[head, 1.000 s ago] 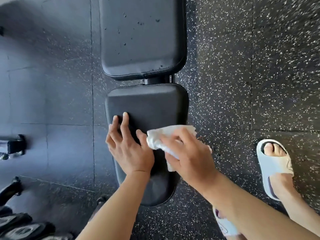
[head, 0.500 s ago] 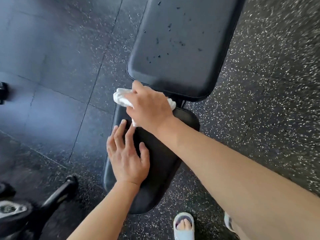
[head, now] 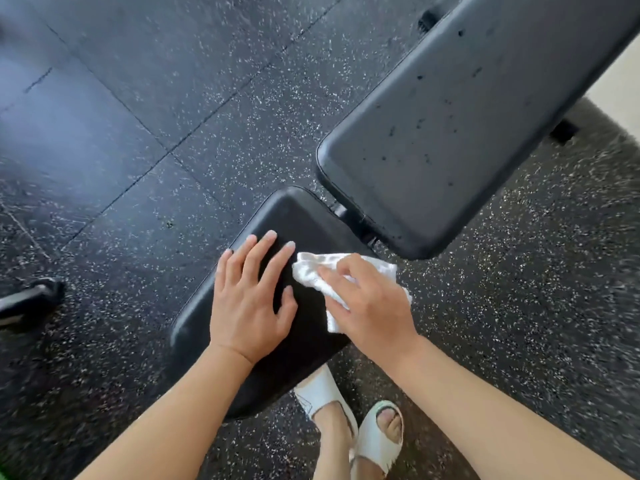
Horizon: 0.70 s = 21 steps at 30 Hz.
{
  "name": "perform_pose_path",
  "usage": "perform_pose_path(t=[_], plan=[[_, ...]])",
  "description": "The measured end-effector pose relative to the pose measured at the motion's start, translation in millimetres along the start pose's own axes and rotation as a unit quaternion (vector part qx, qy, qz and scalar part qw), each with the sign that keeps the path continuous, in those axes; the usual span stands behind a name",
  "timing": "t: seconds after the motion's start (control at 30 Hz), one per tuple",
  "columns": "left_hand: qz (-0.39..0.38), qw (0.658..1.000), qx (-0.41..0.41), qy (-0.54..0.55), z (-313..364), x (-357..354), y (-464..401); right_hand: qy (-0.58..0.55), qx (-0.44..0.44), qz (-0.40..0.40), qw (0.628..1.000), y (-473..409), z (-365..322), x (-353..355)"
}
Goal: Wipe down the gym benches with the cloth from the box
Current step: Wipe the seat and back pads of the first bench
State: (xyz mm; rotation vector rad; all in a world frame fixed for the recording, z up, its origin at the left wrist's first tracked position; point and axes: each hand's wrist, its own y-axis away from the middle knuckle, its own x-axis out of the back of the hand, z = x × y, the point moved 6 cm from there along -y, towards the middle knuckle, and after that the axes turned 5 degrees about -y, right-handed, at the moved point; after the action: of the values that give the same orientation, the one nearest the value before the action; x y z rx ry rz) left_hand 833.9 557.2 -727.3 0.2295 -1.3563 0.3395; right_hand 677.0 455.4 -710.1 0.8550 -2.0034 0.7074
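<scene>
A black padded gym bench runs diagonally through the head view. Its small seat pad [head: 298, 216] lies in the middle, and the long back pad [head: 450, 133], dotted with dark specks, stretches to the upper right. My left hand [head: 251, 299] rests flat on the seat pad with fingers spread. My right hand [head: 372, 303] presses a crumpled white cloth [head: 311, 275] onto the right side of the seat pad, close to the gap between the pads. Much of the cloth is hidden under my palm.
Speckled black rubber floor tiles [head: 173, 98] surround the bench. My feet in white slides [head: 381, 434] stand just below the seat pad's near end. A dark piece of gym equipment [head: 31, 299] lies at the left edge.
My right hand has drawn the cloth back from the seat pad's far edge toward its right side. The view has swung, so the bench now lies diagonally. My left hand stays flat on the pad.
</scene>
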Motion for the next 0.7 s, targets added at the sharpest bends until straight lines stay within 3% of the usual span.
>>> perform_pose_path(t=[0.3,0.47,0.7], plan=[[-0.015,0.996,0.055,0.068,-10.4,-1.0,1.0,0.001,-0.001,0.003,1.000,-112.9,-21.7,-32.1],[-0.017,0.985,0.115,0.124,-20.8,8.4,3.4,-0.004,-0.028,-0.013,1.000,-85.2,-49.2,-37.2],[-0.051,0.958,0.260,0.112,-71.8,27.3,95.7,-0.015,0.091,-0.062,0.994,-30.6,-126.8,-72.6]])
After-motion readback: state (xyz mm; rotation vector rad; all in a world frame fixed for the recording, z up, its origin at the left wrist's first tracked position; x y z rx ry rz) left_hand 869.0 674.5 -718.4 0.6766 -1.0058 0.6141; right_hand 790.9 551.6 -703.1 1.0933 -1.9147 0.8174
